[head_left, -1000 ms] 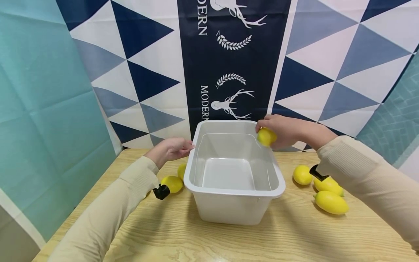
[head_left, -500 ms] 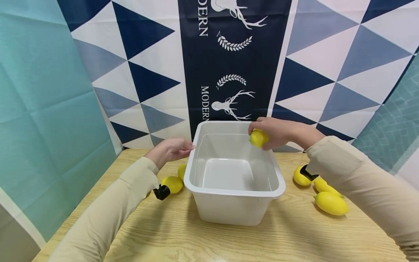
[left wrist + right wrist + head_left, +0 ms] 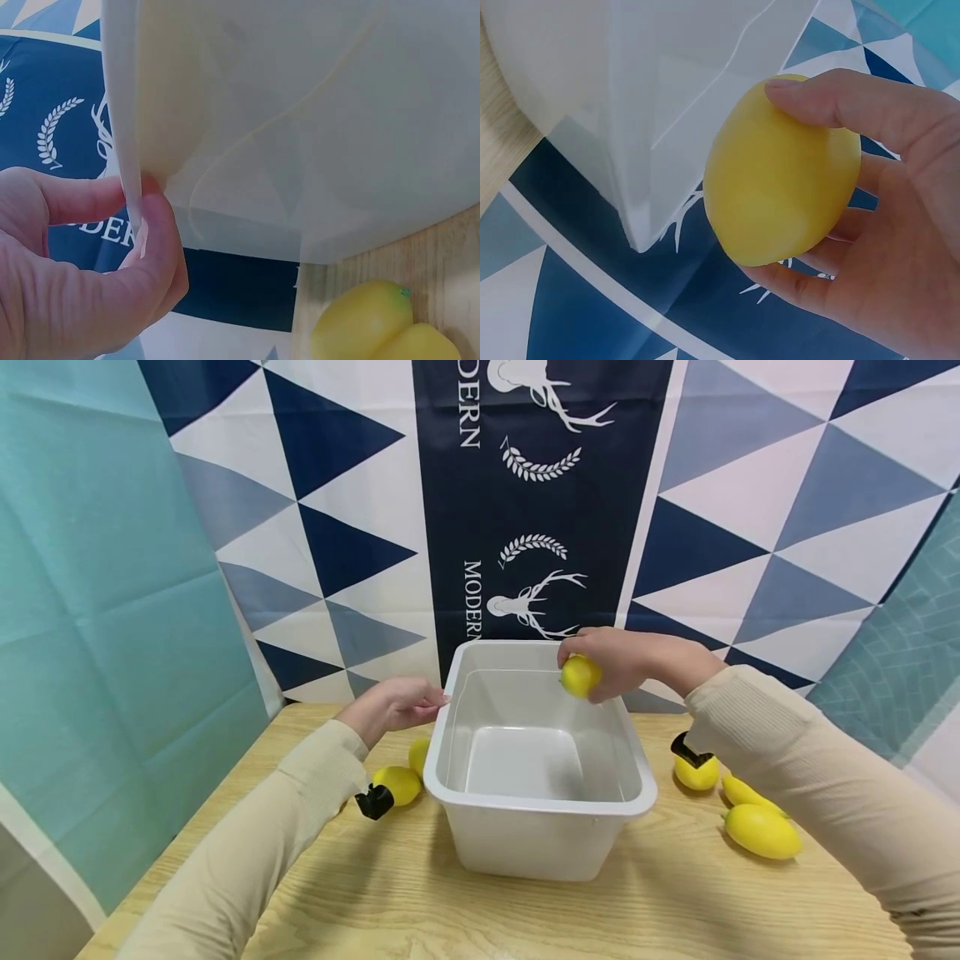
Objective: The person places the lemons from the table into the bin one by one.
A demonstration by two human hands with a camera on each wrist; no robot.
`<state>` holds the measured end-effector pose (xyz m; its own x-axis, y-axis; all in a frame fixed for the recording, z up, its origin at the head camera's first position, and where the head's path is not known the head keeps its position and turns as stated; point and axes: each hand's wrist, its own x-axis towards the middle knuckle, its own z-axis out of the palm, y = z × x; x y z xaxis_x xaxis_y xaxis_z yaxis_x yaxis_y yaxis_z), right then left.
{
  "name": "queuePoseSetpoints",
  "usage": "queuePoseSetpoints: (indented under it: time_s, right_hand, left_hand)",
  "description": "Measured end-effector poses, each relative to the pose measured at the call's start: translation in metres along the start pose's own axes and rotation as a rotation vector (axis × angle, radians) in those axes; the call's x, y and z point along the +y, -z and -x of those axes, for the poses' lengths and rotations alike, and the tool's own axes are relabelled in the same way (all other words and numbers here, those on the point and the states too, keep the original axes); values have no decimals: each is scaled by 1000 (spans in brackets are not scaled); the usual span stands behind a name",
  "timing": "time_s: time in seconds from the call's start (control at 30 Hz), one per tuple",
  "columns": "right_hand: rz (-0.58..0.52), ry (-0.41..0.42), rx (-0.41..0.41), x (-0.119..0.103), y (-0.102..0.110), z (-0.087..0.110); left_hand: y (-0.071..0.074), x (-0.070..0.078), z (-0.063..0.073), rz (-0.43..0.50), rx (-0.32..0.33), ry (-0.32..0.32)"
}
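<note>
A deep off-white plastic tub stands on the wooden table, with nothing lying on its visible floor. My left hand pinches the tub's left rim; in the left wrist view the thumb and fingers lie on both sides of that thin edge. Over the back right corner of the tub, my right hand holds a yellow lemon. The right wrist view has the lemon between the thumb on top and the fingers beneath.
Two lemons lie left of the tub, partly behind the left wrist strap and the tub. Several more lemons lie to the right, partly under the right forearm. A patterned cloth hangs behind the table.
My right hand has carried the lemon leftward from the tub's right rim to over its back right part. The left hand keeps its pinch on the rim.
</note>
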<state>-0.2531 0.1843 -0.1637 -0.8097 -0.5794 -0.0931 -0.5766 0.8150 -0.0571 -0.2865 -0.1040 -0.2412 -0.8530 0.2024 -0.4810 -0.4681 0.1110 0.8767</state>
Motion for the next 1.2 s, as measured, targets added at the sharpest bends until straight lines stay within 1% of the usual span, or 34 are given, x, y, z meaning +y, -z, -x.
queuePoseSetpoints:
  time_s: [0.2,0.47,0.83,1.2]
  right_hand:
    - [-4,11,-12,-3,1,-5]
    - [-9,27,-32,-6,-1,-16]
    - [3,3,-40,-6,-1,-37]
    - [-23,1,-57,-8,-6,-52]
  left_hand:
    - [0,-2,-1,5,7,1]
    - [1,-4,-5,12,16,15]
    - [3,0,-5,-1,2,8]
    - [3,1,-7,40,16,14]
